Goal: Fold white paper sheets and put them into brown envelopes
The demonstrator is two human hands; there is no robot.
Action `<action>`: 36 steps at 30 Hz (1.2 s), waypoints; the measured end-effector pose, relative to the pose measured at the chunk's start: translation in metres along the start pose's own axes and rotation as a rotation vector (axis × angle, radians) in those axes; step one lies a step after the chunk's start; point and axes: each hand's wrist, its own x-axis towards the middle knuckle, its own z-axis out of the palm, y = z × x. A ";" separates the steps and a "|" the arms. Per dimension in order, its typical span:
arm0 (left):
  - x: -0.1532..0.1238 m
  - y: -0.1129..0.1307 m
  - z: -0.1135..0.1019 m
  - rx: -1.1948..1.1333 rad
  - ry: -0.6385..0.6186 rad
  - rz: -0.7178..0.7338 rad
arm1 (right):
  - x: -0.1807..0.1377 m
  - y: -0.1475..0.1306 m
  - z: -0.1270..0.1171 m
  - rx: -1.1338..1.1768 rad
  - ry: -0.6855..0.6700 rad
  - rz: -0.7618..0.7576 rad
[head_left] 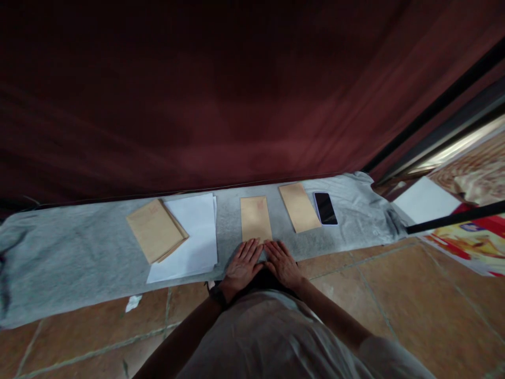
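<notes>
A flat, rectangular tan paper envelope (255, 217) with a small reddish print near its upper right corner lies near the centre of the frame, on a long tabletop draped in mottled grey cloth (79, 263). Its long axis runs up the frame, leaning very slightly to the left at the top, so its short lower edge faces the hands — it lies directly above them in the picture. Neither hand is clearly nearer: the left hand (242, 263) meets that lower edge around its middle, while the right hand (284, 263) comes to its lower right corner. Both hands are palm down and spread flat, fingers extended and pointing up the frame, the fingertips seeming to rest on the edge; neither has hold of anything that shows, and whether a thumb is tucked beneath I cannot tell

Left of centre, a small stack of tan paper envelopes (153, 229) lies askew, partly over a pile of white paper sheets (199, 231). Right of centre, another single tan envelope (300, 208) lies tilted, its top leaning left, with a dark-screened phone in a pale purple case (325, 208) just beside its right edge — both well apart from the hands. A dark red hanging fabric (236, 105) fills the upper frame, and brown floor tiles (355, 295) show below
</notes>
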 end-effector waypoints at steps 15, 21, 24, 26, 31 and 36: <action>0.074 -0.005 0.006 -0.079 -0.030 -0.063 | 0.001 0.001 0.010 -0.011 0.066 0.025; 0.107 -0.018 0.010 -0.085 -0.032 -0.091 | 0.001 0.002 0.010 -0.020 0.064 0.037; 0.108 -0.032 0.011 -0.071 0.010 -0.154 | 0.001 0.001 0.008 -0.028 0.060 0.041; 0.105 -0.042 0.012 -0.067 0.041 -0.196 | 0.001 0.000 0.007 -0.034 0.060 0.044; 0.094 -0.058 0.015 -0.046 0.089 -0.290 | 0.002 -0.001 0.006 -0.024 0.067 0.048; 0.097 -0.043 0.016 -0.038 0.057 -0.250 | 0.003 -0.002 0.005 -0.002 0.071 0.055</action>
